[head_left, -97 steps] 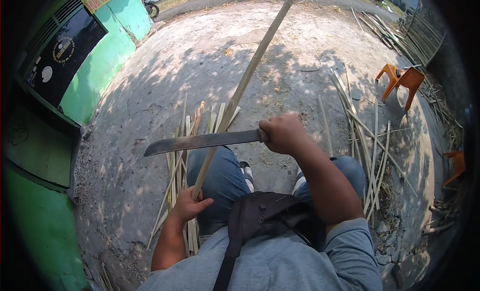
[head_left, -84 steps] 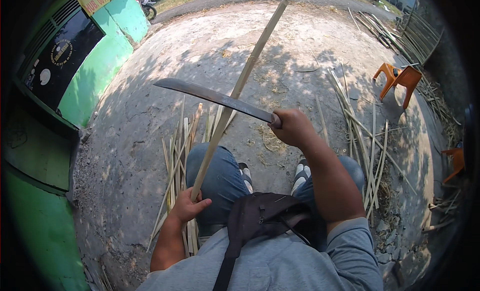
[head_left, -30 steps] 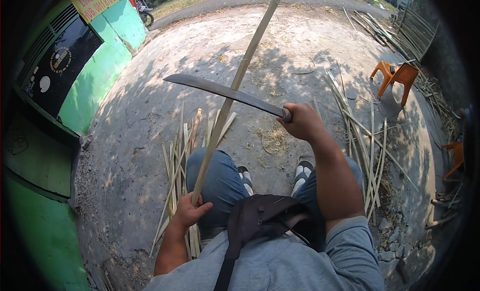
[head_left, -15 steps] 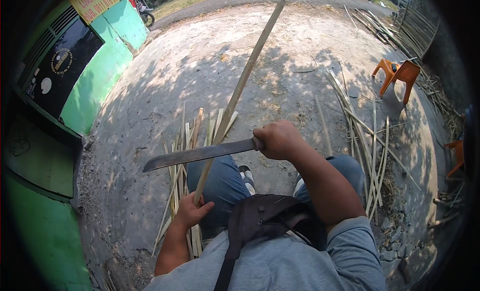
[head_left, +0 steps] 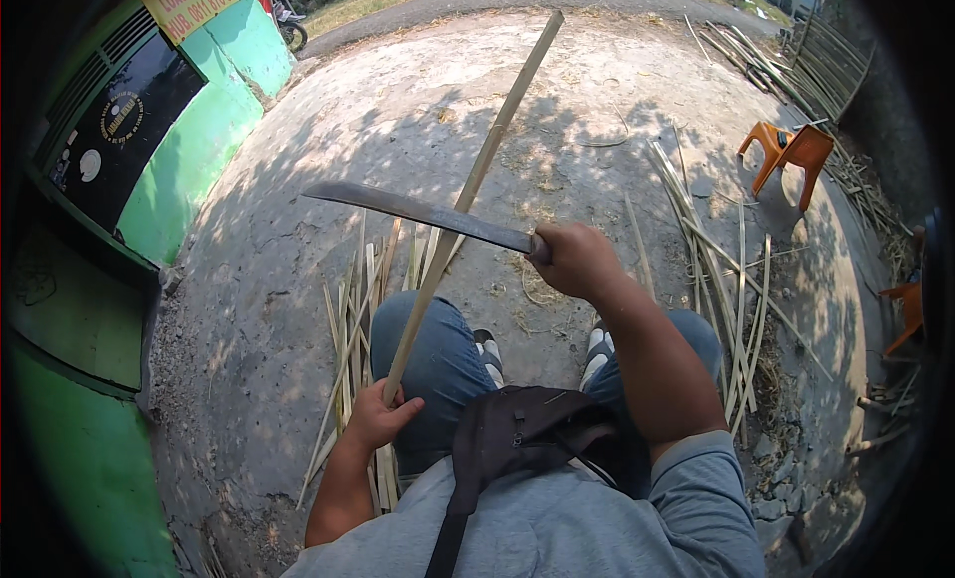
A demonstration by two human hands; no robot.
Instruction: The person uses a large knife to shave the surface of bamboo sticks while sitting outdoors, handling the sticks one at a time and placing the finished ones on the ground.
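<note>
A long bamboo strip (head_left: 490,143) slants up and away to the right, its near end gripped in my left hand (head_left: 380,416) by my left knee. My right hand (head_left: 579,263) is wrapped round the handle of a machete (head_left: 423,212), holding it out in front of me. The dark blade points left and crosses the strip about midway along. Whether its edge touches the strip, I cannot tell. Cut bamboo strips (head_left: 350,324) lie on the ground beside my left leg.
More long strips (head_left: 741,309) lie in a loose pile to my right. Beyond them stands an orange plastic chair (head_left: 791,158). A green wall (head_left: 199,130) runs along the left, and bamboo poles (head_left: 761,66) lie at the far right. A dark bag (head_left: 527,429) rests on my lap.
My right hand and the machete have moved up and away along the strip, and the blade tip has swung upward. The strip has dipped slightly at its far end; my left hand stays put.
</note>
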